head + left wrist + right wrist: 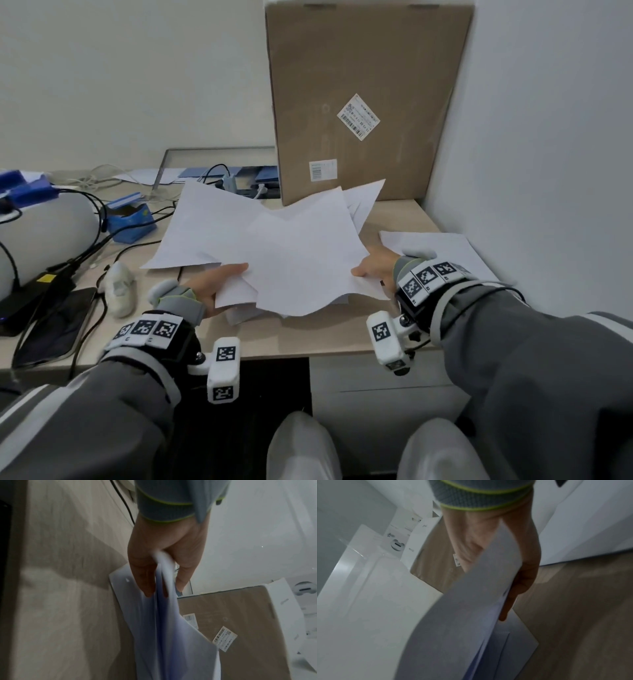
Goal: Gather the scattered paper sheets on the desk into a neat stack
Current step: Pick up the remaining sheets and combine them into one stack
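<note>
A loose bundle of white paper sheets is held above the light wooden desk, its edges uneven and fanned. My left hand pinches the bundle's left edge, thumb on top and fingers underneath. My right hand pinches the right edge of the bundle, thumb above, fingers below. One more sheet lies flat on the desk at the right, partly under my right wrist. Another sheet spreads out to the left behind the bundle.
A tall cardboard box leans on the wall behind the papers. Left of them lie black cables, a blue card box, a white cylinder, a crumpled white item and a dark phone. A wall bounds the right.
</note>
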`<state>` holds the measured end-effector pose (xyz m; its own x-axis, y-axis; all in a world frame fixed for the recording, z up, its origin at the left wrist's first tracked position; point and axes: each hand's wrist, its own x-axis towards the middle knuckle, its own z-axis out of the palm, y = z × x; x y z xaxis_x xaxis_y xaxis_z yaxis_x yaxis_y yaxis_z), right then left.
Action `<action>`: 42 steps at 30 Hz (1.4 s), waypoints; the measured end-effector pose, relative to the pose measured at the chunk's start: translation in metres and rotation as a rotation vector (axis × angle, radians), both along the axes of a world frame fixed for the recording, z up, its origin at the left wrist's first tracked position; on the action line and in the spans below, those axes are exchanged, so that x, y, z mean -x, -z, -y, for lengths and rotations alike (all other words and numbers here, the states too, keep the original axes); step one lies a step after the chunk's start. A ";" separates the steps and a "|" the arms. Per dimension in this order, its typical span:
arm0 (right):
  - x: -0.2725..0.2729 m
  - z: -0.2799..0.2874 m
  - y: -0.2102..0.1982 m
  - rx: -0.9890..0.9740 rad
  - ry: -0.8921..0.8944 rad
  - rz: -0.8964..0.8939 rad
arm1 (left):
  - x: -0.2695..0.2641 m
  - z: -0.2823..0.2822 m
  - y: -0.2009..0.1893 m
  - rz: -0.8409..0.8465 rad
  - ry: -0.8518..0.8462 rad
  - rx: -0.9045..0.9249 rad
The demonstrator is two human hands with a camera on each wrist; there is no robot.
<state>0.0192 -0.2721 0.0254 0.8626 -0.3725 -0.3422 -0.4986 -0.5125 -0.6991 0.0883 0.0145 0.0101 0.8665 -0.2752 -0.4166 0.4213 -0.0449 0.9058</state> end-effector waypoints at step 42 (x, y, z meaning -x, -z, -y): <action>-0.016 0.025 0.015 -0.226 0.146 0.046 | -0.018 0.041 0.000 -0.077 0.039 -0.201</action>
<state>0.0349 -0.2967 0.0105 0.8217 -0.4129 -0.3929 -0.5213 -0.2657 -0.8110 0.1060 -0.0266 0.0096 0.8201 -0.2124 -0.5313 0.4835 -0.2394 0.8420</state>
